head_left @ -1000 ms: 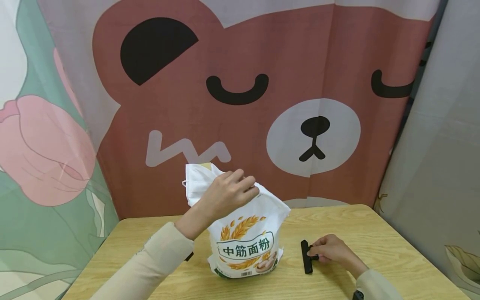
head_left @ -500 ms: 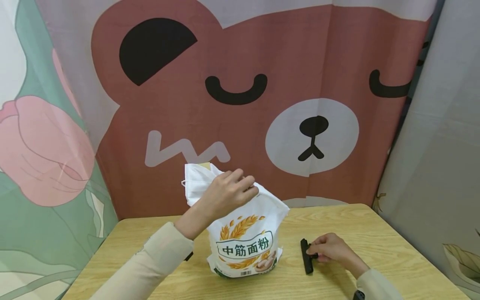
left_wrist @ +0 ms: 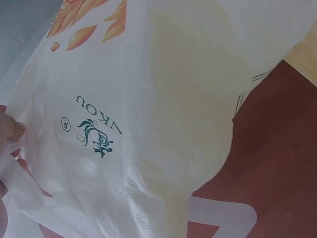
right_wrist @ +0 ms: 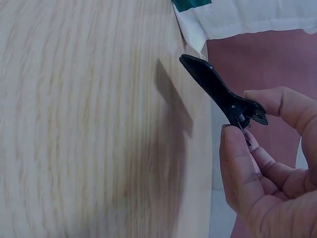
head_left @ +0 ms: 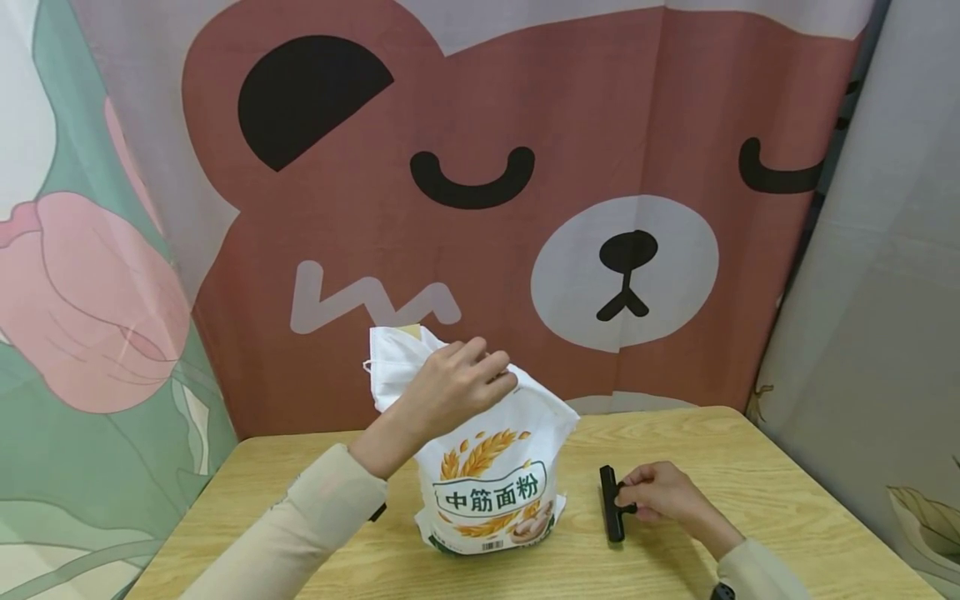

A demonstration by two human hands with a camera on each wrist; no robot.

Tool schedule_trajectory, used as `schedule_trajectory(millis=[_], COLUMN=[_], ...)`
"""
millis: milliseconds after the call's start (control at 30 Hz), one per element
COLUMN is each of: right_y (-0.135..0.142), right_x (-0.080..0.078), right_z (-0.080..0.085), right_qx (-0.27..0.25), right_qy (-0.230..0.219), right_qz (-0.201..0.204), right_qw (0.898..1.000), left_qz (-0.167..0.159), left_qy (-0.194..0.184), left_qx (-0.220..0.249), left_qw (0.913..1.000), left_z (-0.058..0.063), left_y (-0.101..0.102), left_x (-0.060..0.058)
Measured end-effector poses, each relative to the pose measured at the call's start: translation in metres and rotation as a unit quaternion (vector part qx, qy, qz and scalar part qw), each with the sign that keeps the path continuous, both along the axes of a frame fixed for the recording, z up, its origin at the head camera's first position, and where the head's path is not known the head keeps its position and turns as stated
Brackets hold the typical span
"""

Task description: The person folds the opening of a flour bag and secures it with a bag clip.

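Note:
A white flour bag (head_left: 487,500) with wheat ears and green lettering stands on the table, its top folded over toward the left. My left hand (head_left: 457,383) grips the top of the bag with curled fingers; in the left wrist view its fingertips (left_wrist: 12,128) show at the left edge against the white plastic. To the right of the bag, my right hand (head_left: 663,492) pinches a black bag clip (head_left: 612,504) by its handle. In the right wrist view thumb and fingers squeeze the tail of the clip (right_wrist: 213,84), held over the wood with its shadow below.
The light wooden table (head_left: 300,517) carries the bag. A small black object (head_left: 378,512) peeks out beside the left sleeve, mostly hidden. Behind the table hangs a curtain (head_left: 480,250) with a bear print; another printed curtain (head_left: 90,333) hangs at the left.
My right hand has lifted slightly with the clip, which has moved a little upward in the head view. My left hand and the bag stay in place.

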State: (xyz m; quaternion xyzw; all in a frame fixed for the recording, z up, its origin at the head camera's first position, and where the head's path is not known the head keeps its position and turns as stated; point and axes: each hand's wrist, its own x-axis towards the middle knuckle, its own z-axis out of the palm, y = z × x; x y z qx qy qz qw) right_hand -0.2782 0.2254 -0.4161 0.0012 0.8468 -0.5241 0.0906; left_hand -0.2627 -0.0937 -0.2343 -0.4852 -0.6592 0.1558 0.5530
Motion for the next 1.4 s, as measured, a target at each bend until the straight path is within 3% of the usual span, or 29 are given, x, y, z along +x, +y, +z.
schedule_trajectory(millis=[300, 1400], right_y=[-0.007, -0.015], right_x=[0.005, 0.016], right_z=[0.008, 0.027], right_qx=[-0.004, -0.010], right_qy=[-0.003, 0.022], right_qz=[-0.024, -0.018], right_qw=[1.000, 1.000], left_qz=[-0.006, 0.000], left_qy=[-0.003, -0.013], left_qx=[0.004, 0.002], left_qw=[1.0000, 0.9999], left_z=[-0.001, 0.000], left_y=[0.000, 0.000], left_x=[-0.001, 0.001])
